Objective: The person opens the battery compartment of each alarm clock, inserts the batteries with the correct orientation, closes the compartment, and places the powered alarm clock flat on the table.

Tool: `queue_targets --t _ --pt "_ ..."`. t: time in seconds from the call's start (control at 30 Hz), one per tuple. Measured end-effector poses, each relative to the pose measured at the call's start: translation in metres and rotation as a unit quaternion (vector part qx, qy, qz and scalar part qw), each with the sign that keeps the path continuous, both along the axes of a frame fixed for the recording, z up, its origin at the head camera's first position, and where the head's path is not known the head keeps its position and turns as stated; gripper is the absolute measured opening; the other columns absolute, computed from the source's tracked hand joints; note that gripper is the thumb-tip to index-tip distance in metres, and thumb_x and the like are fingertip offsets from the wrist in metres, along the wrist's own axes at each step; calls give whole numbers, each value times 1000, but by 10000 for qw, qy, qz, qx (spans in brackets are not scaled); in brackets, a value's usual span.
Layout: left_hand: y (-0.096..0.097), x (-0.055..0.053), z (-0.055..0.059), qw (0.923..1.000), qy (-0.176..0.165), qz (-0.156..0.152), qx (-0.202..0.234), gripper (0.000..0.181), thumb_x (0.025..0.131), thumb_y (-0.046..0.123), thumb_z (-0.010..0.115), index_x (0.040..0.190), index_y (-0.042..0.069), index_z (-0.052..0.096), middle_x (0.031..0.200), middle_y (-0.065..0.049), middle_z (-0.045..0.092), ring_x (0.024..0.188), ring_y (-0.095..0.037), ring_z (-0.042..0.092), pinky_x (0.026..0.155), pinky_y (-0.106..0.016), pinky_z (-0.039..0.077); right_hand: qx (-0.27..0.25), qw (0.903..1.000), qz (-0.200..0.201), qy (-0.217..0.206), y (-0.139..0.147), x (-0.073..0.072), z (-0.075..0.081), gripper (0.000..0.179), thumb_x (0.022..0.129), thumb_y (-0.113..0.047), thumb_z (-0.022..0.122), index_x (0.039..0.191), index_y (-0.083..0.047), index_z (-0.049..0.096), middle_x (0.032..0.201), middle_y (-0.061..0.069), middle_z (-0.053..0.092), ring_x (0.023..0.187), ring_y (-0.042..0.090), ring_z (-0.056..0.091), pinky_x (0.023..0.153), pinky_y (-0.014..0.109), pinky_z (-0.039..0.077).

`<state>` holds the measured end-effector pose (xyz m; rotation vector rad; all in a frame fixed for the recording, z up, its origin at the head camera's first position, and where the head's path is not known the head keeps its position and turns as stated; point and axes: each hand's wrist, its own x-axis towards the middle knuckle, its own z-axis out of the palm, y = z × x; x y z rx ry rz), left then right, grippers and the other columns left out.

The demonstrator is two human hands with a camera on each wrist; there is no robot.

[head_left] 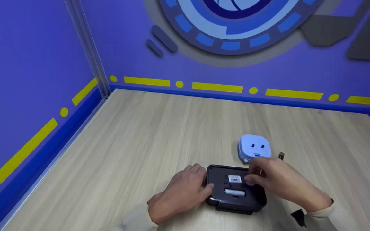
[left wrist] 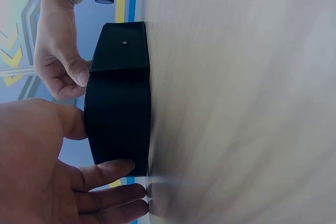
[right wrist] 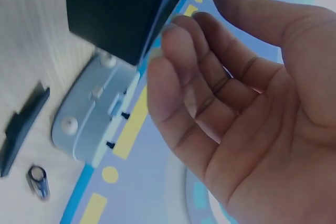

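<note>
A black box-shaped device (head_left: 218,184) lies with its back up on the table. In a slot in that back sits a silver battery (head_left: 235,192), below a white barcode label (head_left: 234,179). My left hand (head_left: 185,189) holds the device at its left edge; in the left wrist view the thumb is on the back and the index fingertip (left wrist: 126,165) on the side wall. At the device's right edge is my right hand (head_left: 276,179), its fingers half bent. The right wrist view shows nothing between that hand's thumb and fingers.
A pale blue rounded device (head_left: 258,150) with two black pegs stands just behind the black one. To its right lies a loose battery (head_left: 281,156). The right wrist view also has a flat black strip (right wrist: 23,124) on the table. Blue walls border the wooden table (head_left: 133,134).
</note>
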<state>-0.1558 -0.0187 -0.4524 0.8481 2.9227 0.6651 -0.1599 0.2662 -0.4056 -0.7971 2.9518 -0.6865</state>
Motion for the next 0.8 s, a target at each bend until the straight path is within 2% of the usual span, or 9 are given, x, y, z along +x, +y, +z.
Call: queue_targets --t 0.17,0.4,0.53,0.8 --pt "0 1 0 10000 3 13 2 42 102 38 60 117 1 70 105 -3 65 92 -16 57 82 -36 52 297 9992 -256 1 10 -3 4 16 92 -22 84 94 -15 70 82 -12 63 72 4 55 59 29 46" --pt "1 1 1 10000 -25 16 -35 43 102 39 59 120 1 69 107 -4 66 93 -16 57 83 -36 53 754 9949 -628 -252 25 -8 5 16 89 -9 86 97 -9 71 85 -6 64 74 10 58 62 34 50" --pt "1 1 2 10000 -42 16 -45 44 102 39 58 120 1 69 107 -4 65 93 -16 57 84 -37 53 965 9923 -675 -376 33 -9 5 21 85 -2 86 98 -7 70 86 -2 64 76 13 58 65 37 51" --pt "0 2 2 10000 -60 34 -3 43 102 39 58 118 1 69 106 -3 65 92 -16 56 83 -37 53 1470 9861 -689 -360 47 -14 -3 30 77 -1 90 93 -6 65 83 1 58 74 17 54 65 42 49"
